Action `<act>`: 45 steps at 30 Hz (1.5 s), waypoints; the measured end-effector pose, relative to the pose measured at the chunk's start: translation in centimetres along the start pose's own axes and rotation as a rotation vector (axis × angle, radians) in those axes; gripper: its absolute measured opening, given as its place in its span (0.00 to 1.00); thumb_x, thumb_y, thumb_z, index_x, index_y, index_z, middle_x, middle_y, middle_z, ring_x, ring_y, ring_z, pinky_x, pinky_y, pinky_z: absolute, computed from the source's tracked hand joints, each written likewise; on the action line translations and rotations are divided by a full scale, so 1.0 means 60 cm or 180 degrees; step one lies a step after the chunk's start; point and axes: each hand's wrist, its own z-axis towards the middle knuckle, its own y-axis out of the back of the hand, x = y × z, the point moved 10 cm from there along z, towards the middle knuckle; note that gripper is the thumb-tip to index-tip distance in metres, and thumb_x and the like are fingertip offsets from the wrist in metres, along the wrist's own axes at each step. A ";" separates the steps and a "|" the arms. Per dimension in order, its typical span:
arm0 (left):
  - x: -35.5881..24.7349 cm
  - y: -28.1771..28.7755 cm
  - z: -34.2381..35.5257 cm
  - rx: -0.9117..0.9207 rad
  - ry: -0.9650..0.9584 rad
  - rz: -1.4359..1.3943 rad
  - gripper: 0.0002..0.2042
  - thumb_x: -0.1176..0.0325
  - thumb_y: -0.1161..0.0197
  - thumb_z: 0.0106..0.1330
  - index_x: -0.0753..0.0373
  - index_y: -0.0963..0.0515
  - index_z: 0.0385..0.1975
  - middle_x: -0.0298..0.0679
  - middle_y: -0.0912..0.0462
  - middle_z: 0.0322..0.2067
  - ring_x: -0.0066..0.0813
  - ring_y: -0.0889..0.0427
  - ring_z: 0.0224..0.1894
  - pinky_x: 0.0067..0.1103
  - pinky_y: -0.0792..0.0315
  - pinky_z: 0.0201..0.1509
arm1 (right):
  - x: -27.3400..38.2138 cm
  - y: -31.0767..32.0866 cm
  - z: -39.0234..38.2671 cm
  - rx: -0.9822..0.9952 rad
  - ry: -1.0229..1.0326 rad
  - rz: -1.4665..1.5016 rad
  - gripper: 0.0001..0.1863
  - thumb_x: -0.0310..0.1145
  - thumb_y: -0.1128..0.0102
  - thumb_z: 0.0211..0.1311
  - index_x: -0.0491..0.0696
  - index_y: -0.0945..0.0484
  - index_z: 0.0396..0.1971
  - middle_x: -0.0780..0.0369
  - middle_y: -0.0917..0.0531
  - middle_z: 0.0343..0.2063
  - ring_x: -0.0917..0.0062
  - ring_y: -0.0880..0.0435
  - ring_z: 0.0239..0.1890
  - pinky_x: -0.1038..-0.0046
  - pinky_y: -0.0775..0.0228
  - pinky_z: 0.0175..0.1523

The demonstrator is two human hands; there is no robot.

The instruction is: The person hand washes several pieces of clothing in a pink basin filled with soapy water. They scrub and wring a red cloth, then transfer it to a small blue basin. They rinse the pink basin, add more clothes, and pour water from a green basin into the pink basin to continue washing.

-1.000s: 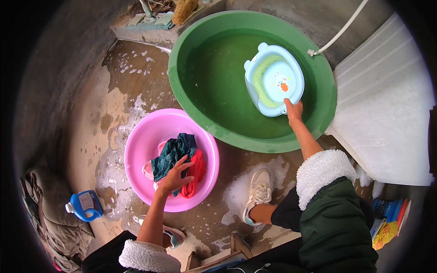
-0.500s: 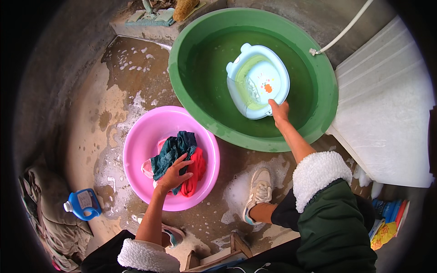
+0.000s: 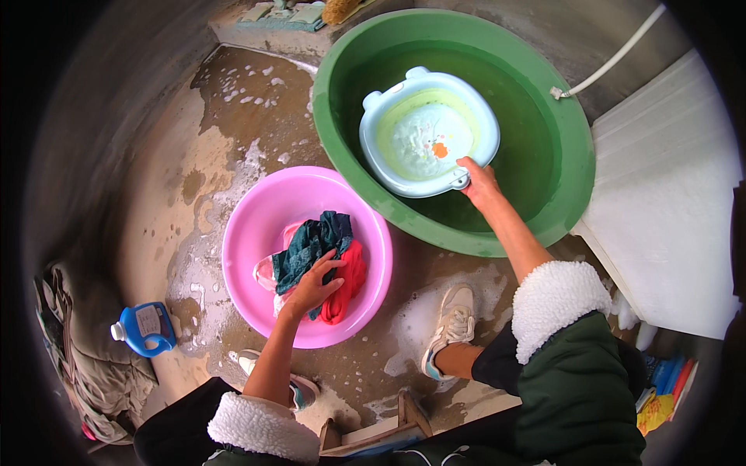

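Note:
My right hand (image 3: 480,185) grips the near rim of a small light-blue basin (image 3: 376,159), thumb on top. Water lies in this basin, which is held over a large green tub (image 3: 576,186) of water. Lower left of the tub stands a pink basin (image 3: 241,264). In it is a bunched pile of clothes: a dark green garment (image 3: 305,252), a red garment (image 3: 353,279) and a pale pink one (image 3: 264,273). My left hand (image 3: 315,286) rests on the pile with its fingers spread, not closed round any garment.
A blue detergent jug (image 3: 146,330) stands on the wet, soapy floor, near a heap of brownish cloth (image 3: 101,357). A white hose (image 3: 614,58) hangs over the tub's far right rim. A white ribbed panel (image 3: 668,202) stands at right. A small wooden stool (image 3: 377,435) is below me.
My right hand has lifted the light-blue basin and shifted it left, with water in it. The left hand stays on the clothes. The whole view has moved slightly.

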 end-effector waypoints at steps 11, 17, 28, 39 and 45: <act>0.033 0.037 0.001 -0.0620 0.0324 -0.0990 0.24 0.65 0.41 0.65 0.61 0.35 0.61 0.44 0.31 0.60 0.35 0.34 0.64 0.25 0.41 0.67 | 0.169 -0.139 -0.107 0.1124 0.0512 -0.0838 0.18 0.38 0.34 0.52 0.42 0.24 0.39 0.65 0.20 0.29 0.83 0.21 0.27 0.78 0.26 0.29; 0.067 0.050 0.005 -0.0734 0.1073 -0.2368 0.24 0.60 0.44 0.69 0.57 0.36 0.63 0.37 0.25 0.55 0.26 0.33 0.61 0.25 0.40 0.64 | 0.165 -0.225 -0.193 0.1630 0.0591 -0.1382 0.20 0.37 0.35 0.51 0.39 0.23 0.40 0.62 0.19 0.32 0.81 0.21 0.29 0.75 0.26 0.32; 0.140 0.075 -0.015 -0.1484 0.1718 -0.1924 0.30 0.60 0.40 0.63 0.55 0.41 0.64 0.38 0.32 0.59 0.38 0.31 0.59 0.45 0.27 0.48 | 0.150 -0.364 -0.366 0.2364 0.2114 -0.2109 0.21 0.29 0.41 0.52 0.37 0.27 0.47 0.55 0.16 0.32 0.74 0.18 0.32 0.71 0.25 0.42; 0.268 0.064 0.005 -0.1018 0.0740 -0.1627 0.26 0.70 0.41 0.63 0.59 0.39 0.62 0.41 0.33 0.60 0.35 0.32 0.60 0.32 0.31 0.58 | 0.138 -0.410 -0.507 0.3061 0.3744 -0.2569 0.35 0.33 0.33 0.52 0.56 0.33 0.62 0.52 0.26 0.56 0.59 0.21 0.52 0.65 0.23 0.51; 0.189 0.071 0.012 -0.1103 0.0515 -0.1129 0.23 0.74 0.39 0.62 0.62 0.33 0.58 0.43 0.28 0.56 0.32 0.27 0.57 0.25 0.31 0.58 | 0.178 -0.386 -0.507 0.2425 0.4673 -0.2333 0.39 0.41 0.33 0.49 0.65 0.36 0.65 0.44 0.25 0.52 0.58 0.15 0.37 0.66 0.19 0.41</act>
